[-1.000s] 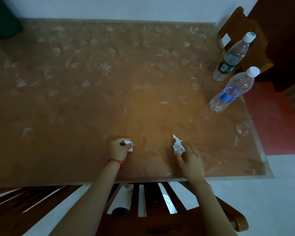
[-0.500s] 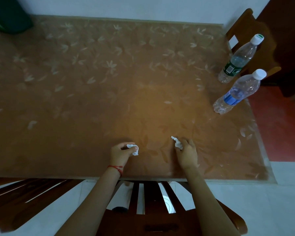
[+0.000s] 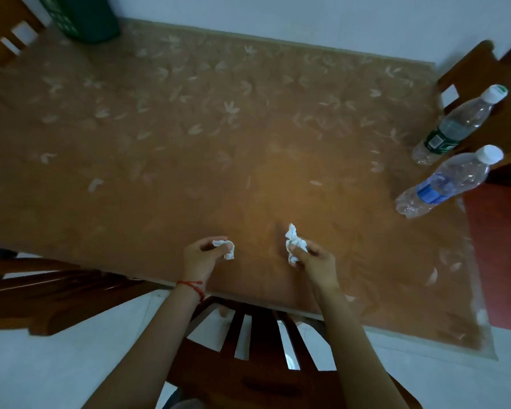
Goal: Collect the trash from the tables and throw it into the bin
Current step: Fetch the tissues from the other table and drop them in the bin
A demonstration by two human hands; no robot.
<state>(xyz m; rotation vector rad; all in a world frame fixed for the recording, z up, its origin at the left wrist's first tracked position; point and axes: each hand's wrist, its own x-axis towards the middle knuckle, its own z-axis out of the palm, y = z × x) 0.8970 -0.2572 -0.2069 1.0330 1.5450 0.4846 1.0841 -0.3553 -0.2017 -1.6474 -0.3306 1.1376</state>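
Note:
My left hand (image 3: 201, 256) pinches a small crumpled white tissue (image 3: 228, 251) just above the near edge of the brown leaf-patterned table (image 3: 189, 143). A second, larger white tissue wad (image 3: 293, 245) sticks up out of my right hand (image 3: 314, 261), which grips it a little to the right. Two clear plastic bottles stand at the table's right edge: one with a green label (image 3: 455, 128) and one with a blue label (image 3: 443, 184). A dark green bin (image 3: 83, 16) sits at the far left corner of the table.
A wooden chair back (image 3: 257, 349) stands right below my arms at the table's near edge. Another wooden chair (image 3: 42, 293) is at the near left, one (image 3: 478, 72) at the far right, one (image 3: 3, 31) at the far left. A red floor area (image 3: 502, 255) lies right.
Both hands have lifted their tissues off the table and drawn slightly back towards me. The view has turned left, bringing the green bin and the far-left chair into sight.

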